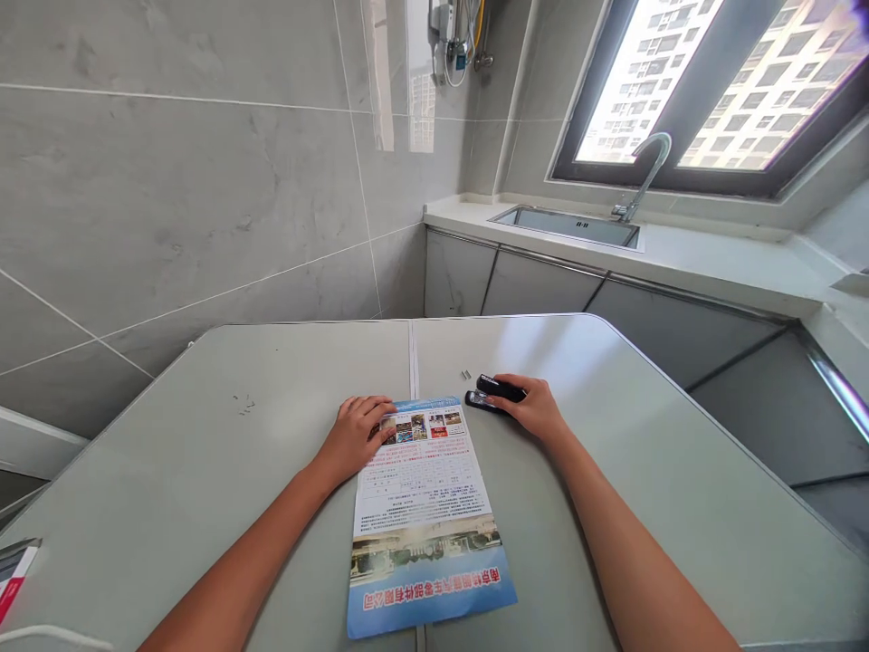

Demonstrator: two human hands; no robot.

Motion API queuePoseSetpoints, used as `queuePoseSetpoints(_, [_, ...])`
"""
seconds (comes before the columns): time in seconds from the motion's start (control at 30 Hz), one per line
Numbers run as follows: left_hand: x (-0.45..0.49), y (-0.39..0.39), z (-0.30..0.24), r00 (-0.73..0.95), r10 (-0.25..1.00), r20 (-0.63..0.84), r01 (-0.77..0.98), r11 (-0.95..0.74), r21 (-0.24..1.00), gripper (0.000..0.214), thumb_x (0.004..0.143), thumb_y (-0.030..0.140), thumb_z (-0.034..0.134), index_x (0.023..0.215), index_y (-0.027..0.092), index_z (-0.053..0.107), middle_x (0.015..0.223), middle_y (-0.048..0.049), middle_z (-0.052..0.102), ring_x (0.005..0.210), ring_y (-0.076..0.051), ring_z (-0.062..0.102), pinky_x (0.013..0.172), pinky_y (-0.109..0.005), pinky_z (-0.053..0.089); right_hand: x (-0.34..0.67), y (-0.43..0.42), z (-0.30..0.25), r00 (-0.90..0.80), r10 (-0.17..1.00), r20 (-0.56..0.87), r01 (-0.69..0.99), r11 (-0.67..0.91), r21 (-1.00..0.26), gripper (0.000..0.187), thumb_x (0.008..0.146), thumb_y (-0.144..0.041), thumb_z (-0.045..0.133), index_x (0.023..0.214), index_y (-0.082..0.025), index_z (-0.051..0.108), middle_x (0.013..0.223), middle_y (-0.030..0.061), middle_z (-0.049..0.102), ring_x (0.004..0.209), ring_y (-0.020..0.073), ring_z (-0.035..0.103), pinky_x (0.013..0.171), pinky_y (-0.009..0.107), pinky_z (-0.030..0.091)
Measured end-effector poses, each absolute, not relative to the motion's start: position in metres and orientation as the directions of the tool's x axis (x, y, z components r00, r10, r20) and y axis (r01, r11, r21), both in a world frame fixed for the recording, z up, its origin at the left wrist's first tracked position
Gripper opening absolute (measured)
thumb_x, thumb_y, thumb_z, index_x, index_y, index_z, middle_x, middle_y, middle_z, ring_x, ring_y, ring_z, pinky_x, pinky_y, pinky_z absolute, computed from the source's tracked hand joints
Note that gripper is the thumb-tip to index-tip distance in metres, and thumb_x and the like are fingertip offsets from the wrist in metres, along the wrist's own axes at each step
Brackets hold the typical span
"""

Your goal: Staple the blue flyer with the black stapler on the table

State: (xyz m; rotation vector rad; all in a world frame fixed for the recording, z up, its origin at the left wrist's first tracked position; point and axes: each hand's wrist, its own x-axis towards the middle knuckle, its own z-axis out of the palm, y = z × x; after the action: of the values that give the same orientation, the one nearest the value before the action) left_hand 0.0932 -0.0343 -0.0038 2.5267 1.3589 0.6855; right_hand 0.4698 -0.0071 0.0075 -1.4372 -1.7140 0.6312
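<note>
A printed paper sheet (424, 507) with blue borders, small photos and red and black text lies on the table. Over its upper left edge rests my left hand (363, 426), fingers slightly bent and apart, the fingertips touching the paper. My right hand (536, 405) grips a black stapler (483, 391) just right of the sheet's top corner. The stapler's jaws are apart and point left, beside the paper rather than around it. Two small loose staple pieces (465, 374) lie just beyond its nose.
Several scattered staples (245, 405) lie on the left of the white table (285, 371), which has a seam down its middle. A red and white box (14, 575) and a white cable (58, 634) sit at the lower left. Behind are a counter and a sink (570, 225).
</note>
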Motion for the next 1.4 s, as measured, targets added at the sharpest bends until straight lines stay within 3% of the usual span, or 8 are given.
queuePoseSetpoints(0.2, [0.091,-0.033,-0.004,0.451,0.83,0.328,0.726,-0.555,0.407,0.022,0.098,0.031,0.061,0.118,0.025,0.067,0.132,-0.0078,0.068,0.118,-0.025,0.062,0.108,-0.048,0.04,0.463,-0.015,0.013,-0.316,0.922,0.223,0.544,0.368,-0.754,0.035,0.077,-0.042,0.083,0.105,-0.022,0.079,0.101,0.0052,0.08,0.088,0.0251,0.074,0.086,0.039,0.057])
queuePoseSetpoints(0.3, [0.091,-0.034,-0.004,0.458,0.83,0.319,0.716,-0.557,0.421,0.021,0.098,0.03,0.062,0.117,0.025,0.067,0.132,-0.0068,0.068,0.118,-0.025,0.062,0.108,-0.049,0.039,0.457,-0.017,0.013,-0.305,0.923,0.234,0.575,0.374,-0.728,0.035,0.079,-0.044,0.082,0.108,-0.023,0.078,0.099,0.0047,0.079,0.085,0.0239,0.072,0.084,0.039,0.056])
queuePoseSetpoints(0.53, [0.091,-0.036,-0.006,0.457,0.825,0.334,0.691,-0.565,0.45,0.021,0.096,0.033,0.064,0.116,0.026,0.07,0.13,-0.0064,0.069,0.117,-0.026,0.062,0.11,-0.049,0.038,0.45,-0.016,0.007,-0.383,0.856,0.347,0.561,0.514,-0.649,0.041,0.092,-0.038,0.07,0.133,-0.031,0.069,0.108,0.0044,0.076,0.096,0.0236,0.069,0.093,0.043,0.051])
queuePoseSetpoints(0.77, [0.091,-0.037,-0.007,0.454,0.823,0.342,0.675,-0.568,0.47,0.021,0.096,0.032,0.064,0.116,0.027,0.071,0.129,-0.0048,0.069,0.114,-0.025,0.063,0.111,-0.049,0.038,0.448,-0.017,0.005,-0.398,0.852,0.34,0.646,0.523,-0.556,0.038,0.098,-0.032,0.061,0.136,-0.036,0.065,0.116,0.0032,0.074,0.104,0.025,0.066,0.099,0.047,0.044])
queuePoseSetpoints(1.07, [0.092,-0.038,-0.008,0.439,0.833,0.337,0.672,-0.553,0.492,0.018,0.097,0.031,0.062,0.113,0.027,0.071,0.128,-0.0045,0.069,0.113,-0.025,0.062,0.113,-0.049,0.035,0.447,-0.018,0.007,-0.38,0.87,0.315,0.661,0.494,-0.565,0.038,0.099,-0.031,0.058,0.137,-0.037,0.066,0.116,0.0041,0.073,0.102,0.0264,0.063,0.095,0.048,0.048])
queuePoseSetpoints(1.4, [0.093,-0.04,-0.009,0.447,0.846,0.291,0.689,-0.533,0.491,0.017,0.1,0.032,0.059,0.112,0.025,0.069,0.13,-0.0055,0.068,0.115,-0.025,0.061,0.115,-0.052,0.031,0.441,-0.023,0.012,-0.395,0.874,0.284,0.735,0.486,-0.473,0.039,0.1,-0.031,0.057,0.138,-0.038,0.065,0.116,0.0043,0.073,0.101,0.0287,0.063,0.094,0.05,0.047])
